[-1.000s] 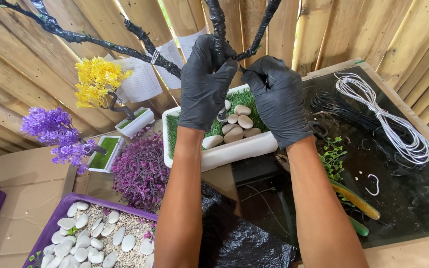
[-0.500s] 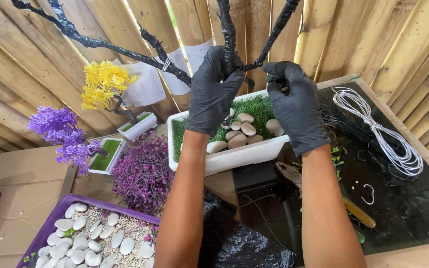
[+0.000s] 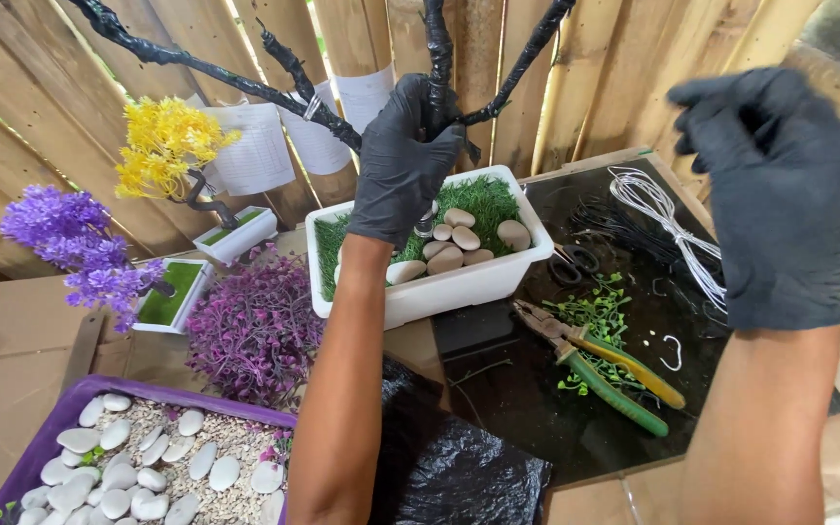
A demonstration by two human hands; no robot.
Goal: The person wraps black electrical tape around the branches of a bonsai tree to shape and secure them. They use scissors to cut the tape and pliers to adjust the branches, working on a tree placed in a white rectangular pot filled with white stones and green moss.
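My left hand [image 3: 402, 160], in a black glove, grips the black wrapped trunk of an artificial tree [image 3: 437, 53] that stands in a white rectangular planter [image 3: 444, 292]. The planter holds green fake grass and several pale stones around the trunk. Bare black branches spread up and to the left. My right hand [image 3: 778, 185], also gloved in black, is lifted off to the right, fingers loosely spread, holding nothing.
Pliers with yellow and green handles [image 3: 600, 365] lie on a dark board beside green leaf bits, a coil of white wire [image 3: 678, 233] and black wire. Left: a purple tray of white pebbles [image 3: 138, 467], a purple plant [image 3: 255, 326], small yellow-flowered [image 3: 162, 146] and violet-flowered [image 3: 75, 238] trees, black plastic [image 3: 449, 467].
My right hand let go of the trunk and swung away to the right. My left hand stays on the trunk.
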